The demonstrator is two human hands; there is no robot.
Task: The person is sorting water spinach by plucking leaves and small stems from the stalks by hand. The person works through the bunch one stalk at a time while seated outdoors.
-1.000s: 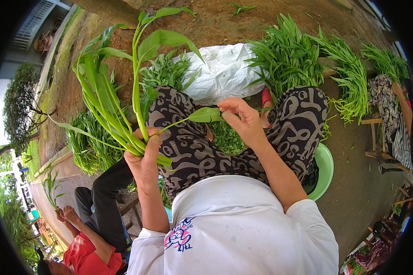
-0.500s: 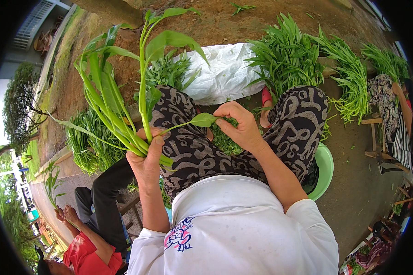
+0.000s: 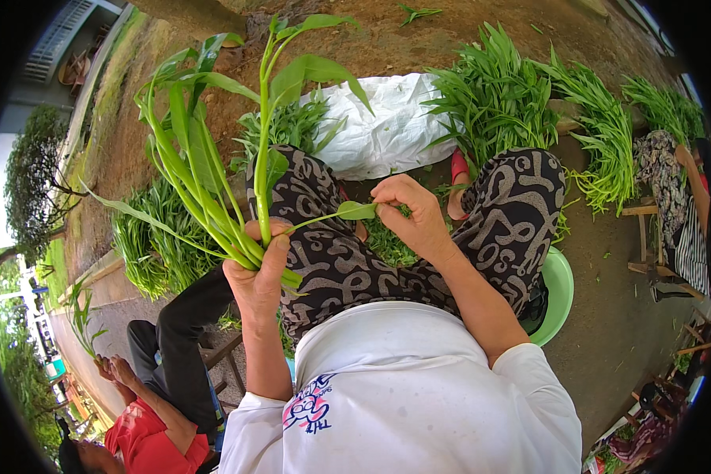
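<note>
A bunch of water spinach [image 3: 201,193] stands up from my left hand [image 3: 258,272], whose fingers are wrapped round the lower stems. The cut stem ends stick out below the thumb. From the bunch a thin stalk with a green leaf [image 3: 357,211] stretches toward the right. My right hand [image 3: 409,212] pinches the tip of that leaf between thumb and fingers, above my lap. Trimmed green leaves [image 3: 391,241] lie on the ground between my legs, below the right hand.
A white plastic sack [image 3: 379,126] lies ahead, with heaps of greens [image 3: 494,99] beside it and another pile [image 3: 162,241] at left. A green basin [image 3: 558,296] stands by my right thigh. At left sits a co-worker in a red shirt [image 3: 154,434], holding greens.
My left hand and the bunch have shifted a little to the right. The right hand has barely moved and keeps its pinch on the leaf.
</note>
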